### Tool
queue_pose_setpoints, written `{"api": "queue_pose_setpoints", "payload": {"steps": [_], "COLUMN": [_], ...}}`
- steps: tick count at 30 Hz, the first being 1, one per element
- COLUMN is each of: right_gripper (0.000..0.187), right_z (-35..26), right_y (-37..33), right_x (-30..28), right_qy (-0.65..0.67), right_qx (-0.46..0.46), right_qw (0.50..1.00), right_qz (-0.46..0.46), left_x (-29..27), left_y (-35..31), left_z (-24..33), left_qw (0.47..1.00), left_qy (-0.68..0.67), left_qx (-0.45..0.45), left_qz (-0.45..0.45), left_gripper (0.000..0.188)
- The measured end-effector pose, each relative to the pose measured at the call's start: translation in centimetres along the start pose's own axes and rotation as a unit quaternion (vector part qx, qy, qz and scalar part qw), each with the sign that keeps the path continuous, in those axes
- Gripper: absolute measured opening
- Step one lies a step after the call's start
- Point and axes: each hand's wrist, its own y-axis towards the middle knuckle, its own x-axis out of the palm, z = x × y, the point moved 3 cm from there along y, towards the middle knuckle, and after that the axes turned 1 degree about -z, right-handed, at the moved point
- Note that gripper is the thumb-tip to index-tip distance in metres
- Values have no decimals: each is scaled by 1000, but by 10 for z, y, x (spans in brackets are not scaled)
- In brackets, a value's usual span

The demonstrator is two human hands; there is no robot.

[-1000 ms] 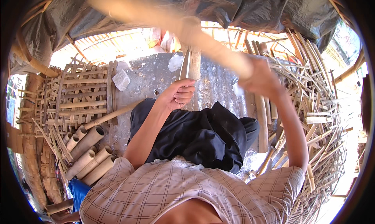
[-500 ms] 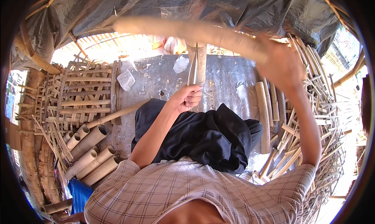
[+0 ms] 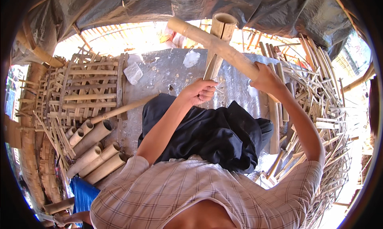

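A pale bamboo tube [image 3: 224,25] stands beyond my lap, its hollow end uppermost and a dark split running down its near side. Closed around the grip of a knife [image 3: 210,70], my left hand [image 3: 200,92] is just in front of the tube. The blade points up along the tube; its upper part is hidden. My right hand [image 3: 269,80] clutches one end of a thick bamboo club [image 3: 229,53]. That club slants up to the left, crossing in front of the tube right above the visible blade. Whether it touches the blade, I cannot tell.
Left lies a woven bamboo lattice [image 3: 91,85], with several cut bamboo tubes [image 3: 95,161] nearer me. Bamboo lengths [image 3: 273,127] and heaped split strips [image 3: 319,101] are on the right. A whitish block [image 3: 133,73] rests on the grey sheet [image 3: 159,69]. Dark plastic sheeting [image 3: 139,5] hangs beyond.
My right hand has swung the club down and inward from its raised, blurred position to the tube. The tube's hollow top and split now show. My left hand keeps its grip on the knife.
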Motion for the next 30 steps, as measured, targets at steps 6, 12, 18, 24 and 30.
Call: {"api": "queue_pose_setpoints", "payload": {"steps": [6, 12, 18, 24, 30], "right_gripper": [63, 60, 40, 61, 61], "right_z": [-16, -66, -61, 37, 25], "right_y": [-6, -30, -13, 30, 16], "right_x": [-42, -153, -128, 22, 14], "right_qy": [-117, -71, 226, 8, -11], "right_qx": [-5, -146, -232, -27, 17], "right_qw": [991, 926, 890, 998, 1000], "right_qz": [67, 341, 320, 62, 15], "left_x": [13, 14, 19, -10, -10], "left_y": [3, -4, 0, 33, 39], "left_z": [3, 13, 6, 0, -12], "left_qw": [999, 999, 999, 999, 998], "left_qy": [-34, -31, -18, 51, 21], "left_qx": [16, 11, 22, -4, 10], "left_qz": [5, 0, 23, 0, 55], "left_gripper": [30, 35, 34, 34, 34]}}
